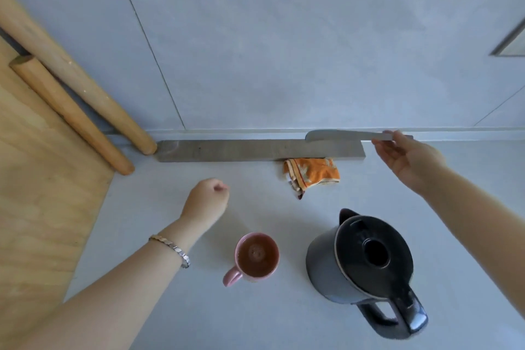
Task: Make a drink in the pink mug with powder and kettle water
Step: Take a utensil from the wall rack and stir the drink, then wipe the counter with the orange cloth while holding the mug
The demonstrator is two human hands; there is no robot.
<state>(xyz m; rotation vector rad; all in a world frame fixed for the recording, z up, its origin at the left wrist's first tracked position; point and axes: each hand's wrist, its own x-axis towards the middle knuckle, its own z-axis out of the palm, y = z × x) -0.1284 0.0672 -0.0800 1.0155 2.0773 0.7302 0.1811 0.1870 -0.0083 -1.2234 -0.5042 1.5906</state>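
Fingers (pixel 382 141) on knife (pixel 341 136), nr cloth (pixel 312 172)

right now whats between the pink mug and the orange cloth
Nothing: in the head view, bare counter separates the pink mug from the orange cloth; the kettle stands off to the right.

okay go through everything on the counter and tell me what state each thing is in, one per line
Pink mug: upright, holds brown liquid.
Kettle: upright on the counter, lid closed, not held.
Knife: held by right hand near the wall.
Orange cloth: crumpled, lying loose.
Left hand: closed, empty.
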